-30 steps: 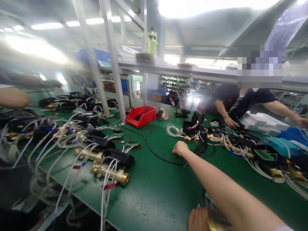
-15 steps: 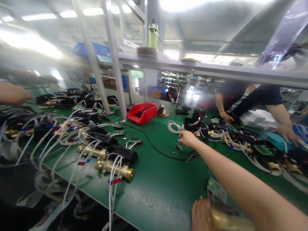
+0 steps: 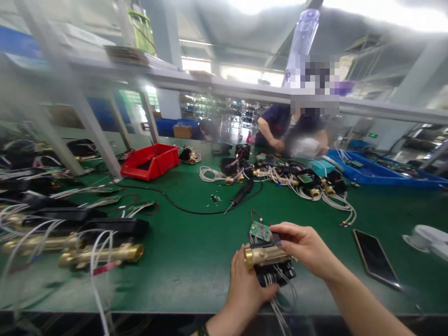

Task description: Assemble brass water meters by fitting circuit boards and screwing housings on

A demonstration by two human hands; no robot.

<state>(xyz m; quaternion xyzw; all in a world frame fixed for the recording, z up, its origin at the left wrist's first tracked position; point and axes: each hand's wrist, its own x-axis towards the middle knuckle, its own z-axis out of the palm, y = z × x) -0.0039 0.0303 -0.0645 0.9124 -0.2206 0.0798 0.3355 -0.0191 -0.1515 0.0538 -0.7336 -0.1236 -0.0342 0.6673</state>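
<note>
A brass pipe assembly with a black housing and white wires lies near the front edge of the green table. My left hand is wrapped round its left end and underside. At the upper right of the assembly, my right hand has thumb and fingers pinched at a small dark part beside the brass. A green circuit board on thin wires rests just behind the assembly. Farther back are a black screwdriver with a cable and some scattered small screws.
More brass assemblies stand at the left, others at the back. A red bin, blue trays, a phone and a white object surround the work. A person works across the table.
The view has swung right. My right hand has come back from beside the scattered screws to the brass assembly, which my left hand still holds.
</note>
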